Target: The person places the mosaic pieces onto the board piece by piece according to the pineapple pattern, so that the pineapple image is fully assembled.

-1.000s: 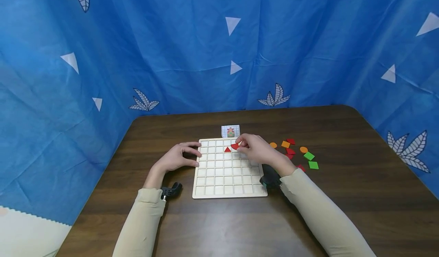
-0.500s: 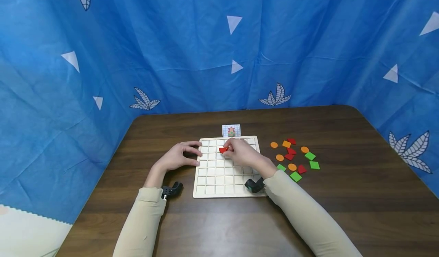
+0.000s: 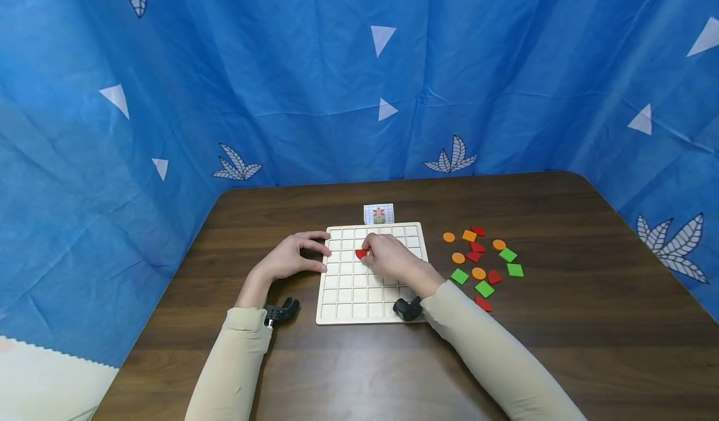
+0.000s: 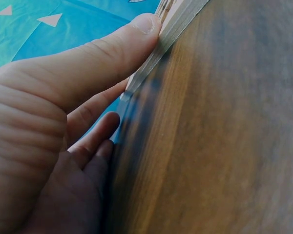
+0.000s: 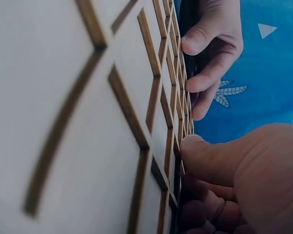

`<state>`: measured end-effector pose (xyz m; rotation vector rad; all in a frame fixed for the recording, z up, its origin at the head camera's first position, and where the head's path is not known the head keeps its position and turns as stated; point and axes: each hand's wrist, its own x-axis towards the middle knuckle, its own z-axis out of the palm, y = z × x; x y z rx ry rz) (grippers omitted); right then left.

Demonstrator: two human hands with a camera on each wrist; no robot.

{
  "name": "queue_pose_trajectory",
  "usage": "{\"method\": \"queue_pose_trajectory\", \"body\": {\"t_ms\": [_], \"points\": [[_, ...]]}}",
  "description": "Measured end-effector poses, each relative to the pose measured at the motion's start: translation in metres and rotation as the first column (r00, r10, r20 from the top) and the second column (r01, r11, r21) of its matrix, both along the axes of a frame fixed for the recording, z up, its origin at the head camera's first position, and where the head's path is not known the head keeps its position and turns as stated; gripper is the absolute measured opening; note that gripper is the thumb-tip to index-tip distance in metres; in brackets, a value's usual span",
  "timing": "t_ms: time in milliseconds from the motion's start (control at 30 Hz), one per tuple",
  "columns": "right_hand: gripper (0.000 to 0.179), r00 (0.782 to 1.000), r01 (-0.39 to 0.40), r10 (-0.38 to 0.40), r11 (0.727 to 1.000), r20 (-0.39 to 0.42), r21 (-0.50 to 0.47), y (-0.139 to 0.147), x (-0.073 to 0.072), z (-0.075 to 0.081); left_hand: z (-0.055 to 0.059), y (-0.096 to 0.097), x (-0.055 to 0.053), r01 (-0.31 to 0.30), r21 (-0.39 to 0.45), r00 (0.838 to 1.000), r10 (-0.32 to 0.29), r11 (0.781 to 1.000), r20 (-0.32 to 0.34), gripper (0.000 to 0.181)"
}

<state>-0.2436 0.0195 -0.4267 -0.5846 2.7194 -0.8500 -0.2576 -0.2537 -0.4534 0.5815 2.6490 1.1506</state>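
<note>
A pale wooden grid board with raised ribs lies flat on the table. Over its upper middle, my right hand pinches a small flat red piece with a curved edge, mostly covered by the fingers. In the right wrist view that thumb presses down close to the ribs, and the piece is hidden. My left hand rests against the board's left edge, fingers spread and relaxed. The left wrist view has its thumb laid on the board's side.
Right of the board lie scattered flat pieces: orange discs, green squares, several red pieces and an orange square. A small card with a printed pattern touches the board's far edge. A blue curtain hangs behind the table.
My right hand has carried the red piece leftward and slightly nearer across the board, its fingers now low over the cells. My left hand has stayed at the edge.
</note>
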Motion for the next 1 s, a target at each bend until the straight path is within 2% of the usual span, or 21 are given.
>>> {"method": "queue_pose_trajectory", "body": {"t_ms": [733, 1000], "points": [[0.02, 0.999, 0.031, -0.029, 0.999, -0.038, 0.04, -0.002, -0.001, 0.001, 0.0, 0.0, 0.001, -0.004, 0.012, 1.0, 0.004, 1.0, 0.014, 0.027], [0.019, 0.998, 0.012, -0.011, 1.0, -0.059, 0.006, 0.015, 0.005, 0.007, 0.002, 0.0, 0.001, 0.003, 0.003, 1.0, -0.003, 1.0, 0.009, 0.028]]}}
